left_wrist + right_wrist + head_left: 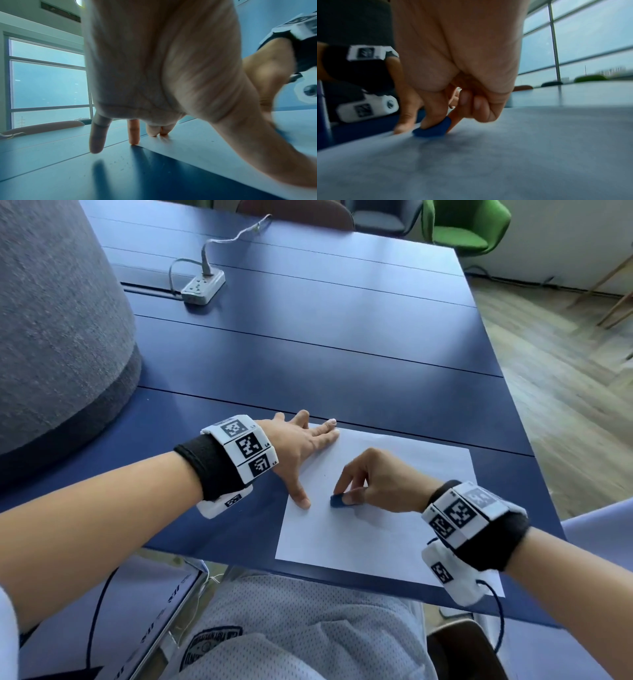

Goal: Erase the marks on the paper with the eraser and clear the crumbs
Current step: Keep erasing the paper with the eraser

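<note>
Head view: right hand pinches eraser on paper.

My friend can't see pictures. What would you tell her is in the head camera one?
A right hand pinches a small blue eraser against a white sheet of paper on a dark blue table. The left hand lies flat, fingers spread, on the paper's far left corner. A grey power strip sits further back.
</note>
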Action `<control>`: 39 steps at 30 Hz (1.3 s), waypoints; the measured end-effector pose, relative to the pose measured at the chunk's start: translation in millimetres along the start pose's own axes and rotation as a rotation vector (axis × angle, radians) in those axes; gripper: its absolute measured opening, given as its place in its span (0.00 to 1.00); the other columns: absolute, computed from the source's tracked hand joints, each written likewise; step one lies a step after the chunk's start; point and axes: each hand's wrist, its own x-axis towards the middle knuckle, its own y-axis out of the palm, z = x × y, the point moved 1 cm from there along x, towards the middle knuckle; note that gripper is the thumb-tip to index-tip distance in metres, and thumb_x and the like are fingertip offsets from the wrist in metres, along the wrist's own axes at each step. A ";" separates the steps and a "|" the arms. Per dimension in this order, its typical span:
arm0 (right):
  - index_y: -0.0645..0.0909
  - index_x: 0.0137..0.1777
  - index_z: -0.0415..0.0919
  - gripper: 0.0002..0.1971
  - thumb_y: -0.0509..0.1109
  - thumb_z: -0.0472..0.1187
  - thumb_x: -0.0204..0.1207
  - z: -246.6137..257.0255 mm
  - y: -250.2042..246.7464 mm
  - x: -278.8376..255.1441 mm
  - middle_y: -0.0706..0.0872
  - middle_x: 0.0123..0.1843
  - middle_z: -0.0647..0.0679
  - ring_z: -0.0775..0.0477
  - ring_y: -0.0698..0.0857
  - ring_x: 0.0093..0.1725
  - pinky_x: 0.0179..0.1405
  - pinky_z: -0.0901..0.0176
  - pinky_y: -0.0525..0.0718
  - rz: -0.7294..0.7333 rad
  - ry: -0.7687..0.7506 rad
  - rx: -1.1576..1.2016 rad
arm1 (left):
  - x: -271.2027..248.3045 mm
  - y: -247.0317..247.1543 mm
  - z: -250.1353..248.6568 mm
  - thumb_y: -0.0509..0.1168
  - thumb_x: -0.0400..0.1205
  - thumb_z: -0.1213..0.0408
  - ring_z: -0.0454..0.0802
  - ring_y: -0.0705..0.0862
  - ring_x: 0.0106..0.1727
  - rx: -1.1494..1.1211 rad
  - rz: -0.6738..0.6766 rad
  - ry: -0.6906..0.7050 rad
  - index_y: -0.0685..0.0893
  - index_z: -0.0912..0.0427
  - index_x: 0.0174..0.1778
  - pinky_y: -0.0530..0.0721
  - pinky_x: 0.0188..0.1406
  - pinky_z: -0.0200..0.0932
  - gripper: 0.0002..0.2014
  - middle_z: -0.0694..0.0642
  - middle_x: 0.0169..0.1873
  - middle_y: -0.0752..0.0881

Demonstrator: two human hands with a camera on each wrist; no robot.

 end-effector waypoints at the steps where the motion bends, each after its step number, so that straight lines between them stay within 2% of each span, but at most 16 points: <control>1: 0.91 0.43 0.49 0.04 0.78 0.39 0.70 -2.7 -4.1 3.9 0.85 0.32 0.51 0.58 0.80 0.30 0.29 0.73 0.71 -0.064 0.019 0.018 | 0.0 0.1 0.6 0.72 0.60 0.25 0.55 0.54 0.76 -0.002 -0.002 0.000 0.34 0.49 0.85 0.64 0.69 0.59 0.70 0.42 0.84 0.33; 3: 0.90 0.43 0.48 0.04 0.77 0.39 0.70 -7.9 -5.6 5.0 0.86 0.33 0.48 0.59 0.79 0.28 0.28 0.73 0.71 -0.174 0.054 0.066 | -0.8 0.2 0.7 0.73 0.60 0.25 0.54 0.55 0.75 -0.011 -0.006 0.001 0.34 0.48 0.86 0.65 0.67 0.58 0.70 0.41 0.84 0.33; 4: 0.90 0.43 0.48 0.04 0.77 0.38 0.71 -8.5 -2.4 1.5 0.86 0.32 0.48 0.60 0.77 0.26 0.26 0.75 0.70 -0.181 0.055 0.070 | -0.8 0.3 0.8 0.73 0.60 0.25 0.54 0.55 0.75 -0.011 -0.010 0.000 0.34 0.48 0.86 0.65 0.65 0.57 0.70 0.41 0.84 0.33; 8: 0.91 0.43 0.47 0.05 0.78 0.37 0.70 -2.4 9.9 -12.2 0.82 0.28 0.54 0.60 0.76 0.25 0.27 0.75 0.70 0.015 0.009 0.068 | 0.0 2.1 1.4 0.73 0.60 0.26 0.55 0.54 0.76 -0.010 -0.011 0.004 0.34 0.48 0.85 0.64 0.66 0.58 0.70 0.42 0.84 0.33; 11: 0.90 0.43 0.49 0.04 0.77 0.39 0.71 -4.9 1.2 -3.3 0.84 0.31 0.54 0.59 0.78 0.28 0.28 0.73 0.71 -0.137 0.064 0.028 | -0.1 1.3 2.0 0.73 0.60 0.26 0.55 0.52 0.78 -0.015 -0.004 0.007 0.34 0.48 0.85 0.62 0.70 0.61 0.70 0.42 0.84 0.33; 13: 0.89 0.42 0.49 0.04 0.76 0.39 0.72 -4.8 3.6 -4.6 0.84 0.33 0.52 0.59 0.77 0.28 0.28 0.72 0.71 -0.203 0.071 0.019 | -0.7 1.1 1.5 0.73 0.60 0.26 0.55 0.53 0.77 -0.019 -0.006 0.003 0.34 0.48 0.86 0.63 0.69 0.59 0.70 0.41 0.84 0.33; 17: 0.90 0.43 0.48 0.05 0.77 0.37 0.71 3.9 13.5 -18.4 0.82 0.30 0.55 0.62 0.77 0.25 0.26 0.75 0.72 0.037 0.016 0.009 | 0.4 2.7 0.8 0.74 0.60 0.26 0.55 0.53 0.77 -0.019 -0.008 0.003 0.34 0.48 0.86 0.63 0.67 0.58 0.70 0.41 0.84 0.33; 18: 0.90 0.43 0.48 0.05 0.77 0.37 0.71 5.5 9.8 -15.8 0.82 0.30 0.56 0.62 0.77 0.26 0.26 0.76 0.72 0.052 0.019 -0.014 | 0.6 2.2 0.8 0.74 0.60 0.26 0.55 0.53 0.77 -0.014 -0.005 0.003 0.34 0.49 0.86 0.63 0.68 0.59 0.70 0.42 0.84 0.33; 20: 0.90 0.44 0.48 0.05 0.77 0.38 0.70 6.4 -0.5 -0.9 0.83 0.30 0.57 0.60 0.80 0.29 0.28 0.75 0.71 -0.025 0.034 -0.044 | 0.8 1.5 0.8 0.73 0.61 0.27 0.56 0.53 0.78 -0.005 0.001 0.002 0.34 0.49 0.85 0.63 0.69 0.60 0.70 0.43 0.84 0.33; 22: 0.90 0.43 0.47 0.05 0.77 0.38 0.70 4.0 -8.9 17.5 0.83 0.30 0.54 0.55 0.82 0.32 0.31 0.69 0.73 -0.135 0.066 -0.009 | 0.1 1.2 1.3 0.73 0.61 0.27 0.56 0.53 0.77 -0.013 0.006 0.000 0.33 0.48 0.85 0.64 0.68 0.59 0.70 0.43 0.84 0.33; 25: 0.90 0.42 0.46 0.03 0.77 0.38 0.70 1.6 -9.5 26.0 0.84 0.31 0.51 0.60 0.79 0.27 0.28 0.72 0.73 -0.211 0.087 0.034 | 0.8 1.0 0.9 0.73 0.61 0.27 0.56 0.52 0.78 -0.026 0.007 0.007 0.33 0.47 0.85 0.63 0.70 0.61 0.70 0.42 0.84 0.33; 27: 0.91 0.43 0.44 0.04 0.77 0.36 0.70 3.3 -2.9 17.1 0.84 0.30 0.50 0.61 0.76 0.24 0.25 0.76 0.70 -0.120 0.048 0.047 | 0.7 1.0 0.5 0.73 0.61 0.27 0.56 0.52 0.78 -0.027 0.005 0.009 0.34 0.48 0.85 0.63 0.69 0.59 0.70 0.42 0.84 0.33; 30: 0.91 0.45 0.44 0.05 0.77 0.36 0.70 8.7 2.3 7.5 0.82 0.28 0.55 0.61 0.75 0.24 0.25 0.75 0.70 0.057 0.019 0.038 | 1.4 2.0 1.9 0.73 0.61 0.26 0.56 0.53 0.77 -0.014 -0.007 0.008 0.34 0.49 0.86 0.64 0.67 0.58 0.70 0.42 0.84 0.33; 34: 0.90 0.45 0.42 0.04 0.77 0.36 0.71 4.1 -1.1 9.0 0.82 0.29 0.51 0.62 0.75 0.22 0.23 0.77 0.68 -0.080 0.064 0.078 | 1.3 1.8 2.6 0.74 0.60 0.26 0.55 0.52 0.78 -0.026 -0.003 0.004 0.34 0.48 0.86 0.63 0.69 0.59 0.70 0.41 0.84 0.33; 38: 0.90 0.43 0.45 0.04 0.78 0.36 0.70 15.4 13.8 -12.4 0.79 0.26 0.57 0.63 0.75 0.22 0.24 0.75 0.70 0.132 0.000 0.016 | 1.8 2.1 2.2 0.74 0.59 0.26 0.56 0.53 0.77 -0.014 -0.005 0.002 0.34 0.49 0.85 0.63 0.68 0.60 0.71 0.41 0.84 0.33; 39: 0.91 0.43 0.46 0.05 0.78 0.37 0.70 15.6 12.2 -11.9 0.80 0.27 0.57 0.63 0.75 0.23 0.25 0.75 0.70 0.128 -0.005 0.003 | 1.9 1.8 2.3 0.74 0.59 0.26 0.56 0.53 0.77 -0.012 -0.003 0.001 0.33 0.49 0.85 0.63 0.68 0.60 0.71 0.41 0.84 0.33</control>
